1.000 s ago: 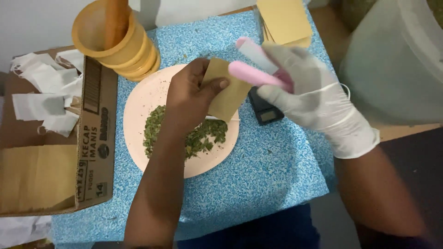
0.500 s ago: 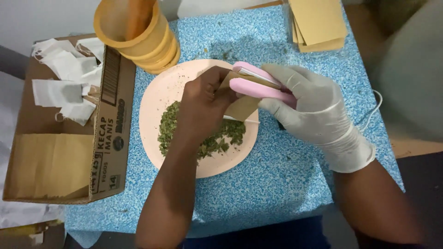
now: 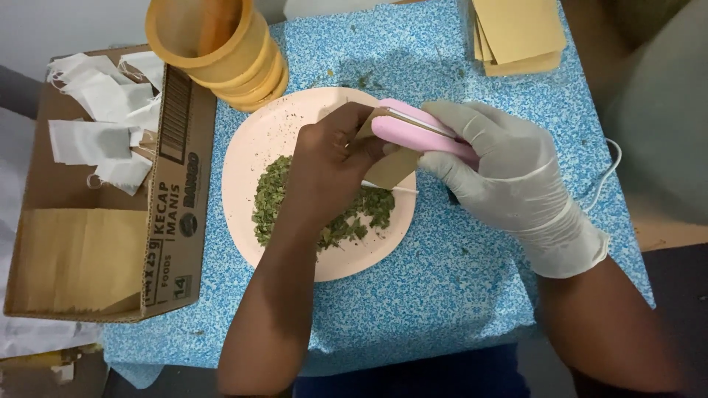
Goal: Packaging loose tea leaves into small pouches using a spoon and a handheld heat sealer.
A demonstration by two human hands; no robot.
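Observation:
My bare left hand (image 3: 328, 166) pinches a small brown paper pouch (image 3: 391, 168) over a pink plate (image 3: 251, 140). My right hand (image 3: 501, 173), in a white glove, grips a pink handheld sealer (image 3: 420, 136) clamped across the pouch's top edge. A heap of dried green leaf bits (image 3: 269, 199) lies on the plate, partly hidden under my left hand and forearm. A thin white string hangs from the pouch over the leaves.
A stack of orange plastic cups (image 3: 221, 51) stands behind the plate. An open cardboard box (image 3: 110, 191) with white paper bags sits at the left. Brown paper pouches (image 3: 516, 29) are stacked at the back right. A white cable (image 3: 608, 169) runs along the blue speckled tablecloth (image 3: 442, 295).
The sealer has come down from above the pouch and now clamps its top edge. Both hands stay together over the plate; the view has shifted slightly.

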